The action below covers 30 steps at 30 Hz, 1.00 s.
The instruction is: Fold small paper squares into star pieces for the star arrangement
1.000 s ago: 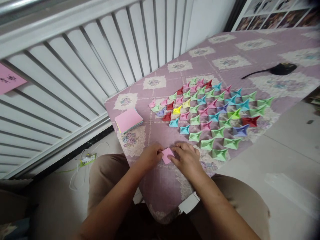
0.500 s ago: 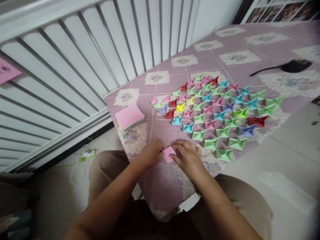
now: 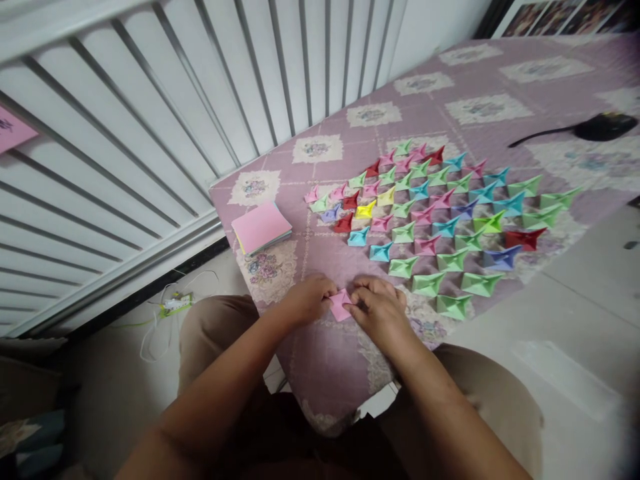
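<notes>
Everything on the counter (image 3: 330, 373) sits slightly farther right in view than a second ago, through a shift of viewpoint; the pink paper (image 3: 340, 308) stays between the two hands. From it the counter runs on to its near corner. Leftward, the paper stack (image 3: 261, 228) lies close to the left edge; rightward, rows of folded pieces (image 3: 453, 307) bound the room beyond the right hand (image 3: 381, 307). That hand pinches the paper's right corner, fingers curled; the left hand (image 3: 311, 298) pinches the left corner.
</notes>
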Motion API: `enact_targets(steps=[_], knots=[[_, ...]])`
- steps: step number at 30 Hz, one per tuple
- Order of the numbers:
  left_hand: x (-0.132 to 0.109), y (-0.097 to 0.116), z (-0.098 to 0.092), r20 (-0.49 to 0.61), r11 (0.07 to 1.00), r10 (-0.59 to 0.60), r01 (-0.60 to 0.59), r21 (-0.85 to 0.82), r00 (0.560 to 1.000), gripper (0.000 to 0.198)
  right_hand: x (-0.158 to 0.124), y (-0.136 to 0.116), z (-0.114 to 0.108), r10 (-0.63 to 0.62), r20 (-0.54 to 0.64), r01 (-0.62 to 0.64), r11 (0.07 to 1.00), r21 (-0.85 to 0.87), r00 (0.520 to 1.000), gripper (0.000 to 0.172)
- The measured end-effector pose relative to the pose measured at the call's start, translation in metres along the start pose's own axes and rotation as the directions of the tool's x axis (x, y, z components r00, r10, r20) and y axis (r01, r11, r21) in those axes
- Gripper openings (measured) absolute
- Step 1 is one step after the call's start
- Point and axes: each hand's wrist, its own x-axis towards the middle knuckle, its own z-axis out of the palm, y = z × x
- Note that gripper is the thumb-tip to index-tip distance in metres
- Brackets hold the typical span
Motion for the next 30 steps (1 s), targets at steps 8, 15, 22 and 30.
enact_targets(steps=[8, 15, 22, 30], knots=[[0.000, -0.006, 0.002, 0.018, 0.999, 0.037, -0.037, 0.036, 0.999, 0.013, -0.005, -0.002, -0.001, -0.020, -0.034, 0.018, 0.996, -0.085, 0.999, 0.006], [-0.008, -0.012, 0.009, -0.012, 0.990, 0.090, -0.088, 0.109, 0.996, 0.019, -0.010, -0.005, -0.002, -0.101, 0.032, 0.106, 0.979, -0.172, 0.994, 0.012], [-0.016, -0.009, 0.007, 0.014, 0.977, 0.074, -0.076, 0.201, 0.997, 0.024, -0.012, -0.004, -0.002, -0.192, 0.065, 0.201, 0.962, -0.183, 0.979, 0.022], [-0.021, -0.011, 0.006, 0.074, 0.910, 0.143, -0.160, 0.382, 0.987, 0.025, -0.018, -0.010, -0.006, -0.218, 0.141, 0.246, 0.942, -0.227, 0.966, 0.029]])
